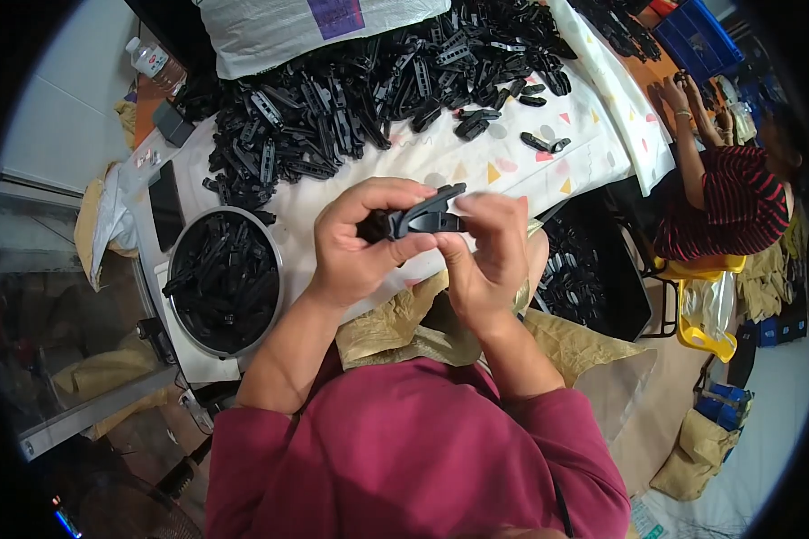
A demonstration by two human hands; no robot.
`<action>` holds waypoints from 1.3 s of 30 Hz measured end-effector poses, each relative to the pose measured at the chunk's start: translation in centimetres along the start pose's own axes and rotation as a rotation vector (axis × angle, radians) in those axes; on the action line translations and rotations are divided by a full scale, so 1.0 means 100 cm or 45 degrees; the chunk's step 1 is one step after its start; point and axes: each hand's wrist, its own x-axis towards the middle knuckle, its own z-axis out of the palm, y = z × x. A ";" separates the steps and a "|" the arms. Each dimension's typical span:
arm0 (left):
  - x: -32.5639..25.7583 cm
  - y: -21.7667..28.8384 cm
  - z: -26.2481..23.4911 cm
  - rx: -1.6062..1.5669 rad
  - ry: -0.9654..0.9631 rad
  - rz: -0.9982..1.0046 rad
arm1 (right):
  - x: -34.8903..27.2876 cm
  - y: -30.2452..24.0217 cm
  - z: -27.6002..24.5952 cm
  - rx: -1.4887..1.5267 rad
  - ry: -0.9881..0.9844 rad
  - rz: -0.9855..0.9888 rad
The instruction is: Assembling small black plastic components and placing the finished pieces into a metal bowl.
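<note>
Over the near edge of the table, my left hand (351,247) grips a black plastic clip-like part (433,221), its thumb along the underside and its fingers curled over the far side. At the part's right end is my right hand (490,265), thumb against it and fingers bent around that end. Motion smears those right fingers, so their exact contact is hard to see. Beyond both hands spreads a large heap of similar black parts (333,117). A few loose pieces (537,142) lie on the patterned cloth (593,153).
Left of my arms stands a round tub (280,278) filled with black parts. A white sack (270,40) rests on the heap. To the right is a black bin (634,310) of parts. Brown paper (386,328) covers my lap. A co-worker (728,198) sits at the right.
</note>
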 end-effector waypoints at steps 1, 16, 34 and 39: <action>0.000 -0.001 -0.004 -0.009 -0.005 -0.002 | 0.009 -0.006 0.004 0.006 0.044 0.122; -0.053 0.095 -0.099 1.863 0.534 -0.539 | 0.044 0.142 -0.016 -0.751 -0.457 0.403; -0.076 0.091 -0.097 2.606 0.187 -0.332 | 0.036 0.128 -0.013 -0.921 -0.716 0.180; 0.022 0.033 -0.096 1.845 -0.025 -0.378 | 0.038 0.113 0.017 -0.162 -0.588 0.764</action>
